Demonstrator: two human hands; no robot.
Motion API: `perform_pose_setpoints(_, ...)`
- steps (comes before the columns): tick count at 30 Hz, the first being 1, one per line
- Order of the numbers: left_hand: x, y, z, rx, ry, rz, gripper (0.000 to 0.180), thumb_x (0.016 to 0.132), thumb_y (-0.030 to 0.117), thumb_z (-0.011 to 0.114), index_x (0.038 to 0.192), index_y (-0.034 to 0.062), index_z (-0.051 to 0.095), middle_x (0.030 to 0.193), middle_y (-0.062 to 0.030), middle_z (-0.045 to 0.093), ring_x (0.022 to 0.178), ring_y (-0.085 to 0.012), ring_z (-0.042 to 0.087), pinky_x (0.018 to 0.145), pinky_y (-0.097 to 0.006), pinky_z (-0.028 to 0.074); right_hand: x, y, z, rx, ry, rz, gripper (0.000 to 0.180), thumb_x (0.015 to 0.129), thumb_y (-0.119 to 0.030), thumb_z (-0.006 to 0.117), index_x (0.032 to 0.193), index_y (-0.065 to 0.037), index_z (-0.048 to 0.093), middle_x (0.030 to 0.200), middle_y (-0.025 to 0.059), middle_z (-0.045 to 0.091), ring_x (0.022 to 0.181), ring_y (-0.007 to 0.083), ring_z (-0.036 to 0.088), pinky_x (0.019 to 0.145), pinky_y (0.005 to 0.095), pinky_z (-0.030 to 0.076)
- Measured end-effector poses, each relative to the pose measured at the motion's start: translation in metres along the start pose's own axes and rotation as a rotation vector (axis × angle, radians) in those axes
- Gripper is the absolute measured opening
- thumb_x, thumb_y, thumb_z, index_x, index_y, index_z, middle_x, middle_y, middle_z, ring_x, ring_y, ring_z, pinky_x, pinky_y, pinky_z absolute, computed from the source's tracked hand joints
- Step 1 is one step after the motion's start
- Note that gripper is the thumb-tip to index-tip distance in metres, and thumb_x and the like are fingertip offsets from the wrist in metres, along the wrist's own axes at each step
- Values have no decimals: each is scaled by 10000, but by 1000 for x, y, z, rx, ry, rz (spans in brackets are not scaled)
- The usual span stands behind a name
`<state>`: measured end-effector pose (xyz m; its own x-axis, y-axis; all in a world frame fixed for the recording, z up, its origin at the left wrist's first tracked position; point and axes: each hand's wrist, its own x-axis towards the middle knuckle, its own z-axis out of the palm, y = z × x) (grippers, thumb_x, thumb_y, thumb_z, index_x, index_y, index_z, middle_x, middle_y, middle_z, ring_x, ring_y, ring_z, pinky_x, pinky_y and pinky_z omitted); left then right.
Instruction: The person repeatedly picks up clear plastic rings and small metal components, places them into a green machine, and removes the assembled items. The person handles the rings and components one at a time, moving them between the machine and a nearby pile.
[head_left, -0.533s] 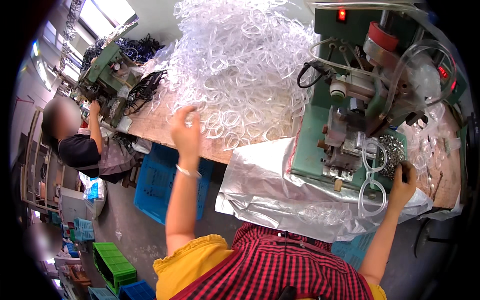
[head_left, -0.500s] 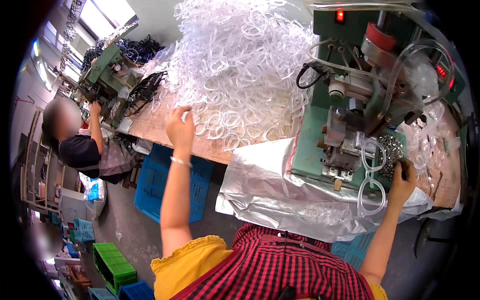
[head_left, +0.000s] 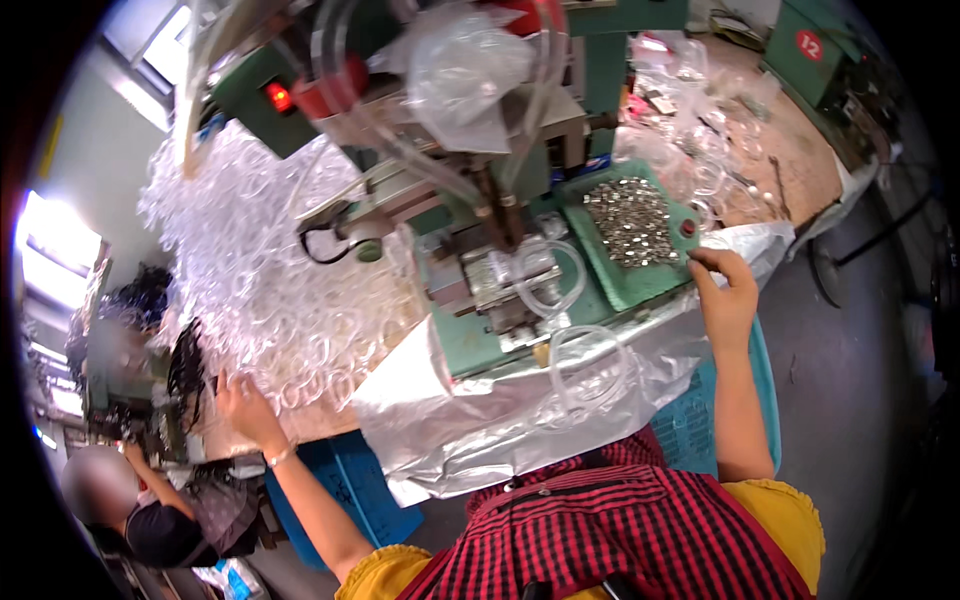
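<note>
My left hand (head_left: 250, 412) is at the near edge of a big heap of clear plastic tube rings (head_left: 300, 300), fingers apart, holding nothing that I can see. At the right, my right hand (head_left: 728, 290) has thumb and forefinger pinched together beside the corner of a green tray (head_left: 625, 293); anything between them is too small to make out. Small shiny metal pieces (head_left: 630, 222) fill that tray, and a red button (head_left: 688, 228) sits at its corner. One clear tube loop (head_left: 580, 285) rests at the green press (head_left: 470, 350), and another loop (head_left: 556, 372) lies in front, over the silver sheet.
Silver sheeting (head_left: 440, 440) covers the bench front. Blue crates (head_left: 350, 490) stand below. Clear tubes and a plastic bag (head_left: 470, 70) hang at the press head. Another green machine (head_left: 815, 50) stands far right; a co-worker (head_left: 150, 510) sits at the left.
The view has swung right, bringing the press to the middle. My left hand's fingers have spread beside the ring heap. My right hand has moved from the metal pieces to the tray's outer corner.
</note>
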<state>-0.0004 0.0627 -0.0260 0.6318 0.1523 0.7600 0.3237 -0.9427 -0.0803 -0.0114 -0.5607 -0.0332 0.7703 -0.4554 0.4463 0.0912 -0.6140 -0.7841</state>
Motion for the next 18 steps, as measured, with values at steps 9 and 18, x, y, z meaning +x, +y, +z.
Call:
perform_pose_setpoints(9,28,197,-42,-1333,-131,-402,85,958,143,581,970,58,588,815,0,572,698,-55,539,632,-212,470,48,-117,47,521,-514,-132,264,725,-76,683,973,13,661,893,93,679,841,144,631,772,278,487)
perform_pose_setpoints(18,-12,242,-51,-1796,-125,-580,67,968,82,528,1012,31,532,903,-97,631,820,-184,648,756,-343,567,37,-123,89,777,-556,149,520,700,-32,717,1183,41,540,840,57,633,829,118,610,764,254,472)
